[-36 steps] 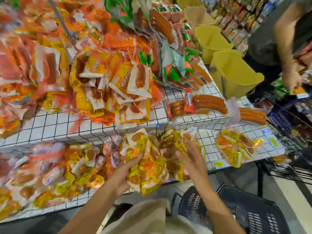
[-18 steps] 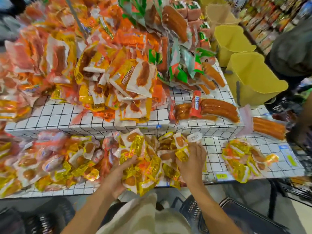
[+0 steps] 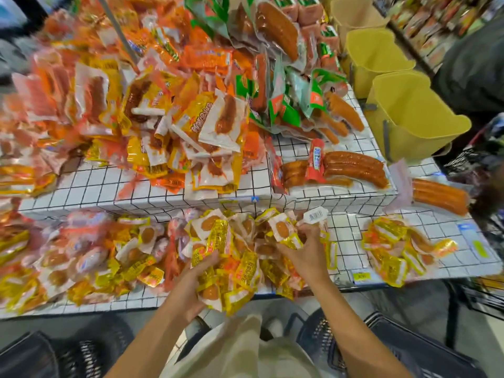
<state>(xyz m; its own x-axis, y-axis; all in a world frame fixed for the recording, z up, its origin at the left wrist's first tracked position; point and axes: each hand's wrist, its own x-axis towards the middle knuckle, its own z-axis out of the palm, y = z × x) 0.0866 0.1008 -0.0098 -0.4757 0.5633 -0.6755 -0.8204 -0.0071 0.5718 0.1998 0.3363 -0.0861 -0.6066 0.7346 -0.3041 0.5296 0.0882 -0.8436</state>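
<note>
— What is hidden or hard to make out?
— The left hand (image 3: 196,279) is half buried in the heap of yellow packets (image 3: 246,264) at the front of the lower grid-patterned shelf (image 3: 346,241); its fingers are curled round several. The display's left side is blurred.
— And the right hand (image 3: 305,255)?
— 1 crinkled foil packet (image 3: 285,231), with a round brown piece shown through a clear window, is pinched just above the heap.
</note>
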